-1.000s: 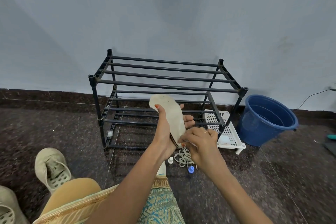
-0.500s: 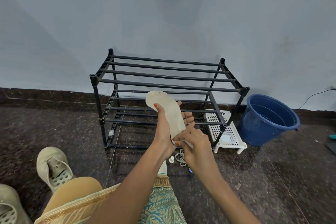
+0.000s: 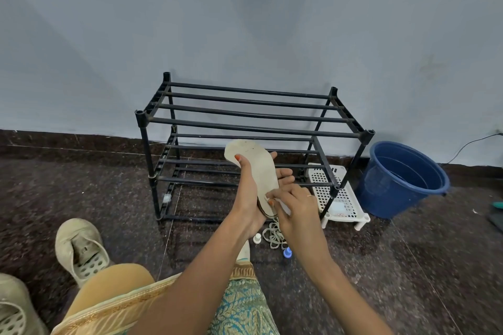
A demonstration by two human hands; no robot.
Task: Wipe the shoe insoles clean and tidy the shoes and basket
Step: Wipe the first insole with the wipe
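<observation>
Insole [image 3: 260, 170] clasped in left hand [image 3: 249, 198], fingers [image 3: 283, 173] curled behind.
Right hand [image 3: 298, 209] pinching white wipe [image 3: 281, 206] at its five o'clock end.

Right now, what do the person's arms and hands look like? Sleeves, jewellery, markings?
Both forearms are bare, with no sleeves, gloves or watch in view. The left hand has orange-red polish on the thumbnail. The right hand has the same polish on one nail and a thin ring on one finger.
</observation>
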